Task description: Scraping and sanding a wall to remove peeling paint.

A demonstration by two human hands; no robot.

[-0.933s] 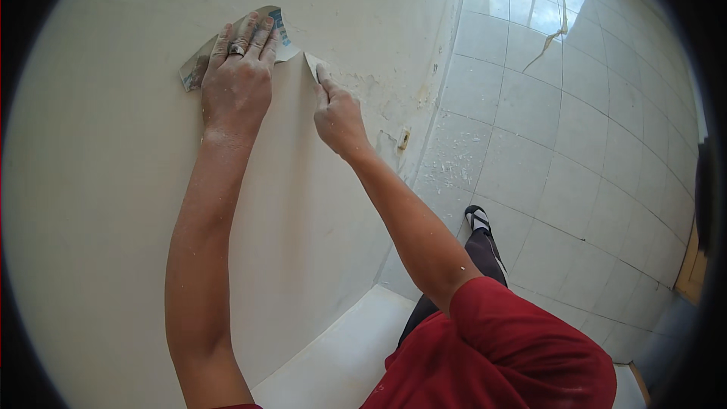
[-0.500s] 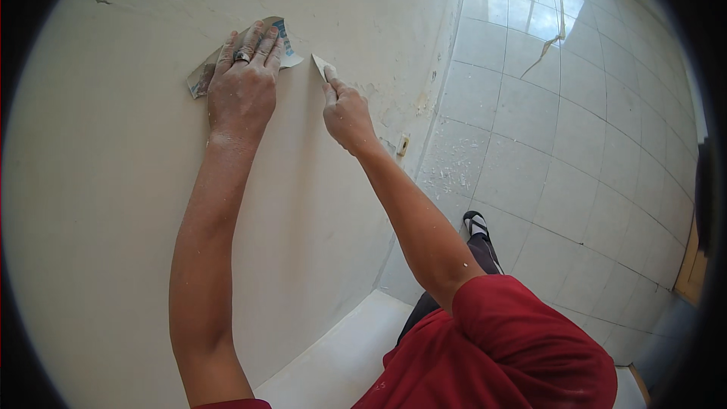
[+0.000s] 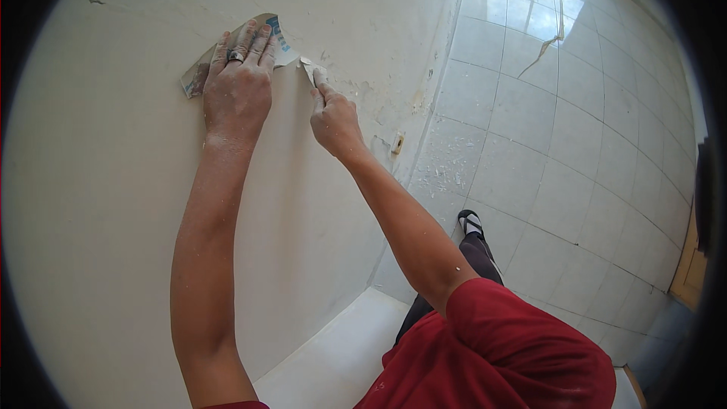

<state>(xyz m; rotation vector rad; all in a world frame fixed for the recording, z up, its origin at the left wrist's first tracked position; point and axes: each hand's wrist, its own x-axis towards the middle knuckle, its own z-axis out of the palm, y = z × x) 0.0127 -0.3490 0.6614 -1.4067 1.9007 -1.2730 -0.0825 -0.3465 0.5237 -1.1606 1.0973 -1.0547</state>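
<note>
One sheet [image 3: 282, 47] underlies the left hand [image 3: 238, 91]; the right hand [image 3: 335, 120] grips a scraper [image 3: 307, 68].

1. The person wears a red short-sleeved T-shirt [image 3: 522, 341] with a few pale smudges on its front.
2. Dark trousers [image 3: 478, 256] cover the legs, with a thin light stripe down one side.
3. A black strapped sandal [image 3: 469, 214] is on the visible foot.
4. A chunky ring [image 3: 235, 55], dark and silvery, circles one finger of the left hand [image 3: 238, 95].
5. Whitish dust powders that hand and the right hand [image 3: 335, 121].
</note>
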